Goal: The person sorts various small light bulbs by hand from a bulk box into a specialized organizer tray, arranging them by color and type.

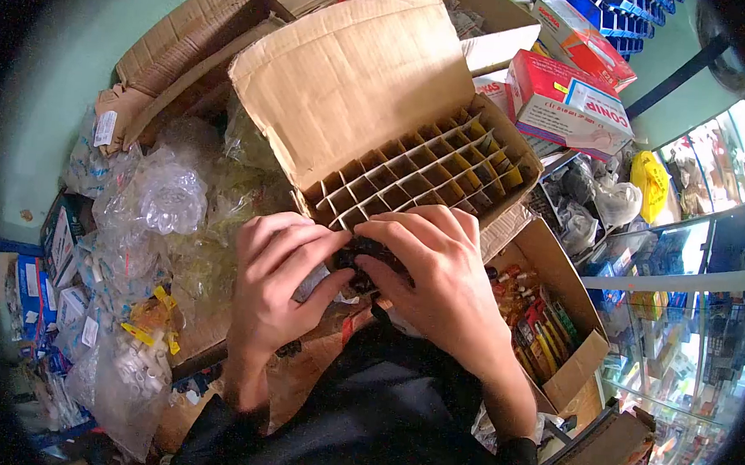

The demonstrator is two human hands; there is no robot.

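Two bare hands at the center, just in front of a divided carton [343, 86]: left hand [280, 276] loosely bent, thumb and fingertips at one side of a dark object [356, 256]; right hand [438, 279] more curled, thumb and fingers pinching the other side. Too covered by fingers to name exactly. Held between both hands, near the carton's front edge.

Behind, carton flap raised, with rows of card dividers [419, 169] below it. To the left, a crowded heap of clear plastic bags [165, 198] against a pale green wall [27, 160], with yellow pieces [162, 318] lower down. To the right, a lower open box [573, 377] of colorful packs [545, 333], and a red-and-white box [568, 104] above. Farther right, a yellow bag [648, 185] and glass cases [681, 345] full of small goods, with blue racks [620, 17] up in the corner.
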